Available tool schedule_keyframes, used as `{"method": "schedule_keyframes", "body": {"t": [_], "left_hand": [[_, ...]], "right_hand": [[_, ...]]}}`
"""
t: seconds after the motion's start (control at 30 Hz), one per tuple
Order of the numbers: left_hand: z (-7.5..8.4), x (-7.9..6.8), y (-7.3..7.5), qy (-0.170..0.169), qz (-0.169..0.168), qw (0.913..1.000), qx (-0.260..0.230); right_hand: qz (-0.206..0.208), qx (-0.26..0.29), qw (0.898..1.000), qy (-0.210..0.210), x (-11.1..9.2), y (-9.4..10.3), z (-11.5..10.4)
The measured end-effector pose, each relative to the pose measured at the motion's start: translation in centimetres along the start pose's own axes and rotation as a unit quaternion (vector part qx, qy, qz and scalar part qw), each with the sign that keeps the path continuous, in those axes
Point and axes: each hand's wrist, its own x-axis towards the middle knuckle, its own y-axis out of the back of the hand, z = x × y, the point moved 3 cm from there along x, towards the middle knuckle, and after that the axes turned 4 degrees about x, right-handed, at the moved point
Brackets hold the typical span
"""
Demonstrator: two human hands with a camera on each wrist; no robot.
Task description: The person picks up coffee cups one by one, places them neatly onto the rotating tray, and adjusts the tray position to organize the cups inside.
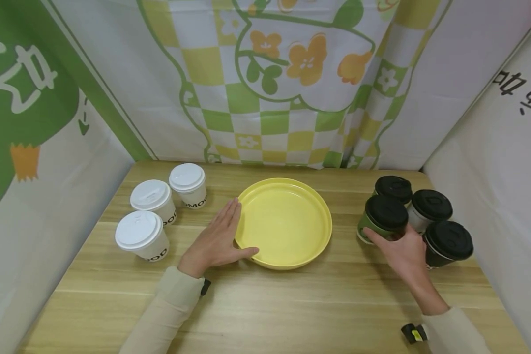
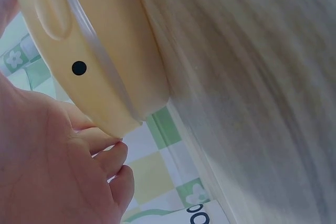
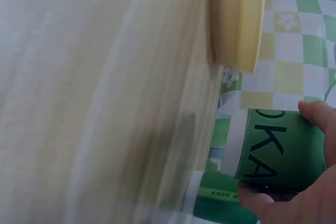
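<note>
Your left hand (image 1: 217,242) rests at the left rim of the round yellow plate (image 1: 283,221), in mid-table; its fingers are extended and close together, the thumb spread, tip over the rim. Right of the plate, your right hand (image 1: 402,253) grips the green takeaway cup (image 1: 384,216), which has a black lid, pinching its body between thumb and fingers. The head view also locates three more black-lidded cups (image 1: 431,205) beside it and three white takeaway cups (image 1: 152,197) at the left of the table (image 1: 292,309).

Refer to the left wrist view for the plate's outer wall, with its raised oval (image 2: 53,13) and black dot (image 2: 79,67). Refer to the right wrist view for the gripped cup's dark lettering (image 3: 266,148) and a second green cup (image 3: 216,200) near it.
</note>
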Motion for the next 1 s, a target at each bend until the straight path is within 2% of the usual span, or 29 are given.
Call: {"method": "schedule_keyframes", "body": {"t": [0.23, 0.37, 0.53, 0.8, 1.0], "left_hand": [[0.0, 0.0, 0.0, -0.001, -0.002, 1.0000, 0.000], [-0.1, 0.0, -0.1, 0.001, -0.002, 1.0000, 0.001], [-0.1, 0.1, -0.1, 0.004, -0.004, 1.0000, 0.003], [0.0, 0.1, 0.0, 0.002, -0.003, 1.0000, 0.001], [0.0, 0.1, 0.0, 0.002, -0.005, 1.0000, 0.004]], "right_hand": [[-0.038, 0.044, 0.997, 0.044, 0.2, -0.6, -2.0], [-0.065, 0.069, 0.994, 0.048, 0.3, -1.0, -3.2], [-0.079, 0.068, 0.993, 0.051, 0.3, -1.5, -4.5], [-0.089, 0.074, 0.990, 0.080, 0.4, -3.3, -6.3], [-0.118, 0.125, 0.981, 0.094, 0.3, -5.2, -7.5]]}}
